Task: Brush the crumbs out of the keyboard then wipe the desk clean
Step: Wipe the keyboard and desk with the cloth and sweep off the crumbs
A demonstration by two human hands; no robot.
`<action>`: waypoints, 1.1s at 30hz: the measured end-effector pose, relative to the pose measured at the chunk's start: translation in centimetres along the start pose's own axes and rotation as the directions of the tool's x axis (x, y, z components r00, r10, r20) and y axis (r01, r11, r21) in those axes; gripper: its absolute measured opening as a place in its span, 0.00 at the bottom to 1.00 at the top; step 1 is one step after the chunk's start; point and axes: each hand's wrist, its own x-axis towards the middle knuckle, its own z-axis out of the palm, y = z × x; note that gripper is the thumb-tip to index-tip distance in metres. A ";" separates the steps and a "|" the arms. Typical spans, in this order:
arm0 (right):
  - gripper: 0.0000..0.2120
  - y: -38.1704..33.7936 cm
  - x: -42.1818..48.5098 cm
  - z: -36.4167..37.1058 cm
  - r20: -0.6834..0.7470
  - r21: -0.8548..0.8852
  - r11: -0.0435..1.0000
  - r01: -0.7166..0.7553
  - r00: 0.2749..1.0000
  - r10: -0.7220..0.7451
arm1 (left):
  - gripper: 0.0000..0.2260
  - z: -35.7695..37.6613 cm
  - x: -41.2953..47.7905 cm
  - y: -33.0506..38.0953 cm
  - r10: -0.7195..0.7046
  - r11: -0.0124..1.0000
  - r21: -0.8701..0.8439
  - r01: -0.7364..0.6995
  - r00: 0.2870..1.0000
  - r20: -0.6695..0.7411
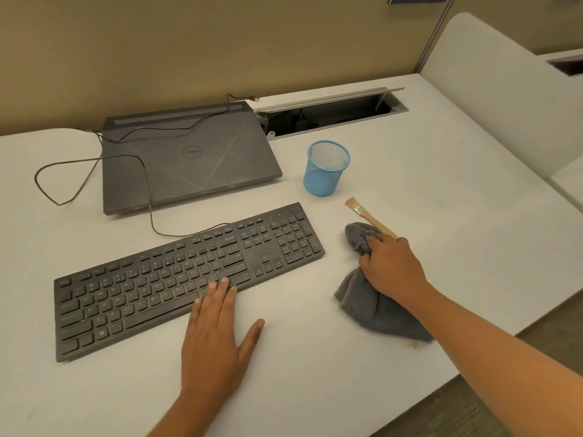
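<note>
We count one keyboard (176,279) and one laptop (189,159). One blue mesh cup (326,168), one brush (362,212), one grey cloth (372,307). Two hands in view: left hand (217,335), right hand (391,266). One cable (176,236), as far as we can trace it. One open hatch (331,115) in the desk (315,357), plus part of a second hatch (566,65) at far right, so two. One desk fully seen. One white divider panel (489,89).
</note>
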 end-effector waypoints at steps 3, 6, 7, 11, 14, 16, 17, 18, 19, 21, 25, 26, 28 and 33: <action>0.20 1.7 -2.2 0.8 -0.013 -0.008 1.000 0.000 1.000 0.000 | 0.34 0.3 -0.1 0.0 0.001 0.999 0.043 -0.002 1.000 0.023; 0.22 2.6 -3.0 1.2 -0.059 0.040 0.999 0.000 0.998 0.003 | 0.34 0.2 0.1 0.1 -0.005 0.998 0.056 0.003 0.999 0.039; 0.22 2.2 -3.2 1.0 -0.112 0.066 0.998 0.013 0.994 -0.006 | 0.34 0.2 0.1 0.2 -0.005 0.998 0.060 0.002 0.999 0.044; 0.23 -2.6 -6.3 1.1 -0.267 0.023 0.964 0.264 0.931 -0.248 | 0.34 0.3 0.0 0.1 0.001 0.998 0.068 -0.004 0.999 0.042; 0.25 -6.0 -9.7 4.4 -0.123 0.053 0.951 0.304 0.947 -0.296 | 0.34 0.2 0.0 0.1 -0.001 0.998 0.069 -0.002 0.999 0.035; 0.26 -6.4 -10.6 6.2 -0.115 0.086 0.959 0.270 0.959 -0.259 | 0.33 0.3 0.0 0.2 -0.003 0.998 0.064 0.000 0.999 0.037; 0.27 -6.3 -10.5 6.6 -0.129 0.091 0.962 0.259 0.961 -0.246 | 0.33 0.3 0.0 0.2 -0.004 0.998 0.060 0.002 0.999 0.035; 0.27 -6.2 -10.2 6.8 -0.145 0.095 0.963 0.253 0.960 -0.238 | 0.33 0.3 0.0 0.2 -0.005 0.998 0.057 0.003 1.000 0.029; 0.27 -6.0 -9.8 6.8 -0.163 0.103 0.963 0.251 0.959 -0.233 | 0.34 0.3 -0.1 0.2 -0.005 0.998 0.059 0.004 1.000 0.028; 0.27 -5.5 -8.8 6.7 -0.181 0.122 0.964 0.237 0.960 -0.213 | 0.34 0.3 -0.2 0.2 -0.011 0.997 0.073 0.009 1.000 0.026; 0.27 -4.1 -7.4 6.4 -0.176 0.135 0.973 0.185 0.971 -0.160 | 0.34 0.5 -0.3 0.9 -0.037 0.996 0.086 0.036 0.999 0.004; 0.27 -3.7 -7.1 6.3 -0.181 0.138 0.974 0.180 0.971 -0.154 | 0.33 0.6 -0.3 1.3 -0.047 0.996 0.081 0.047 0.999 -0.004; 0.27 -2.9 -6.6 6.3 -0.189 0.148 0.974 0.169 0.972 -0.140 | 0.33 1.0 -0.2 2.6 -0.062 0.996 0.069 0.062 0.998 -0.011; 0.28 -0.2 -5.6 5.9 -0.208 0.183 0.972 0.145 0.972 -0.106 | 0.32 2.2 -0.4 6.6 -0.044 0.997 0.061 0.044 0.999 0.010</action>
